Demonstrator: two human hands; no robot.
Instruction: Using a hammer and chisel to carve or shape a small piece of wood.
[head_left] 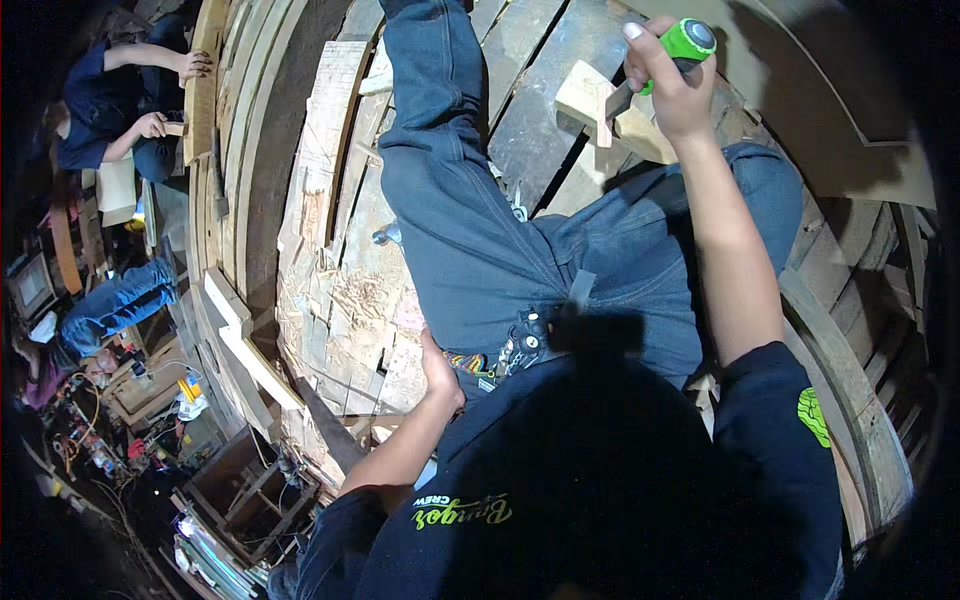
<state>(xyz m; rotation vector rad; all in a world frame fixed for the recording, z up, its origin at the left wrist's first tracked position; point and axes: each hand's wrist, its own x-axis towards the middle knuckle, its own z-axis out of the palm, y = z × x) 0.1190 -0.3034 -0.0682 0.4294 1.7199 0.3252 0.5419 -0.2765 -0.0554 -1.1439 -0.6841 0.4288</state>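
At the upper right, my right hand (pixel 680 95) is closed around a chisel (pixel 688 42) with a green and black handle and a grey end cap. Its blade points down and left, against or close to a notched piece of pale wood (pixel 585 93) beside my bent leg. Whether the edge touches the wood I cannot tell. My left hand (pixel 440 372) rests low against my left hip, at the side of my dark trousers, with its fingers mostly hidden. A bunch of keys (pixel 525 340) hangs at my waist.
Wood shavings (pixel 360 295) litter the plank floor (pixel 525 75) left of my leg, near a long pale board (pixel 330 140). At far left, another person's hands (pixel 195 66) are at a wooden beam (pixel 203 110). Cables and tools (pixel 95 440) clutter the lower left.
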